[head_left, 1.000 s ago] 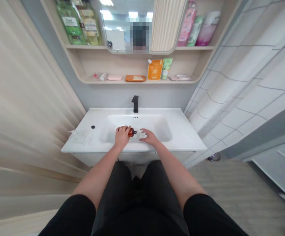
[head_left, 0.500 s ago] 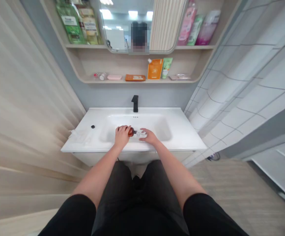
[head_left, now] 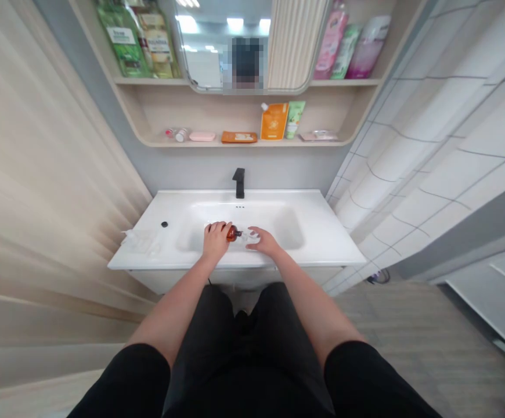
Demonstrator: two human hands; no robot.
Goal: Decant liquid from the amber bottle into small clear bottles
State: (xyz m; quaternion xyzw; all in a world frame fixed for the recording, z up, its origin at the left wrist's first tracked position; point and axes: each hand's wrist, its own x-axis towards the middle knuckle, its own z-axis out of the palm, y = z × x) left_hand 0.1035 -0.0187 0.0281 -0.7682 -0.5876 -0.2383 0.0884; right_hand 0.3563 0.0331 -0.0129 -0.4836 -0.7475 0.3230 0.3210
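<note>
My left hand (head_left: pixel 215 240) is wrapped round a small amber-brown bottle (head_left: pixel 232 233) with a dark cap, held lying on its side over the white sink basin (head_left: pixel 278 223). My right hand (head_left: pixel 264 242) rests just right of it, fingers curled on a small clear or white thing (head_left: pixel 251 235) that I cannot make out. Both hands are over the front half of the basin, nearly touching each other.
A black tap (head_left: pixel 238 182) stands at the back of the basin. A black round knob (head_left: pixel 164 224) and crumpled clear plastic (head_left: pixel 141 240) lie on the left counter. The shelf (head_left: pixel 252 143) above holds tubes, pouches and bottles. Tiled wall to the right, ribbed panel to the left.
</note>
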